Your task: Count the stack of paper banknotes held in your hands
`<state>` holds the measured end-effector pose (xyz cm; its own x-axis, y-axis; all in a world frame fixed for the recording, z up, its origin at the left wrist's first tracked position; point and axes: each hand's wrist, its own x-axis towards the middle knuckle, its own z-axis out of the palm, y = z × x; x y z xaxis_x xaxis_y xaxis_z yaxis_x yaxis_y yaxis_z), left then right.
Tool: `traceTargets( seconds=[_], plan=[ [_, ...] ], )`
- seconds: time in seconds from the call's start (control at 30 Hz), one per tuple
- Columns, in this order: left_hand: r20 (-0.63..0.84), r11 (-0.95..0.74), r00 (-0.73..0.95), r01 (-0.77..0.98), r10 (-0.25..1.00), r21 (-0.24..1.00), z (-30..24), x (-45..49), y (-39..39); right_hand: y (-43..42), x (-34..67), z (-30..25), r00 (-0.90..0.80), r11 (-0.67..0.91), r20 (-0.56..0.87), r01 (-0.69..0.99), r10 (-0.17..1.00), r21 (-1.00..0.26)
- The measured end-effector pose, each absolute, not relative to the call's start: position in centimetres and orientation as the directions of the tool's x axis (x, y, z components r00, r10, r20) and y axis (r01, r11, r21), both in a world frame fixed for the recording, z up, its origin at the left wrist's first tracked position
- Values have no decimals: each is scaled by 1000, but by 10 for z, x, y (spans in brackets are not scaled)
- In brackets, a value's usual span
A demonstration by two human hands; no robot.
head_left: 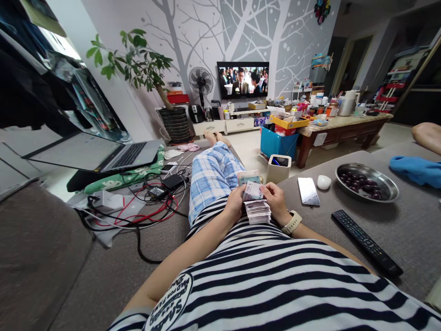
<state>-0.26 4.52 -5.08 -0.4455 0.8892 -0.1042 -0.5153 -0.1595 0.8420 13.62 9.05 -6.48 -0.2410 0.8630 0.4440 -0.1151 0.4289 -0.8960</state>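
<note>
A grey-purple banknote is stretched between my two hands above my lap. My left hand grips its left side, fingers closed. On the right edge, the thumb and fingers of my right hand pinch it. Just below, a stack of similar banknotes rests on my striped shirt, its edges fanned unevenly. Beyond the held note, greenish and pinkish banknotes show, partly covered by it; whether a hand holds them too is hard to see. A pale watch sits on my right wrist.
Right of me on the sofa lie a phone, a white earbud case, a steel bowl of dark fruit and a remote. To my left are tangled cables and an open laptop. A bin stands ahead.
</note>
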Motion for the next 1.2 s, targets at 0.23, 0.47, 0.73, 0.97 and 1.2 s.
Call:
traceTargets(
  seconds=[0.23, 0.47, 0.73, 0.97, 1.2],
  plan=[
    [-101, -161, -466, -489, 879, 857, -47, -1, 44, 85, 138, -60, -253, 452, 482, -170, 839, -876],
    [-84, -148, -442, -465, 893, 873, -48, -1, 44, 83, 137, -57, -274, 430, 463, -175, 843, -886],
    [-94, -132, -449, -447, 889, 885, -48, -1, 42, 82, 139, -55, -266, 430, 466, -184, 844, -884],
    [-93, -139, -453, -452, 887, 881, -46, -1, 40, 81, 138, -54, -276, 440, 476, -187, 835, -879],
    [-115, -131, -420, -513, 900, 848, -39, 3, 38, 81, 139, -54, -327, 395, 449, -219, 832, -892]
  ],
)
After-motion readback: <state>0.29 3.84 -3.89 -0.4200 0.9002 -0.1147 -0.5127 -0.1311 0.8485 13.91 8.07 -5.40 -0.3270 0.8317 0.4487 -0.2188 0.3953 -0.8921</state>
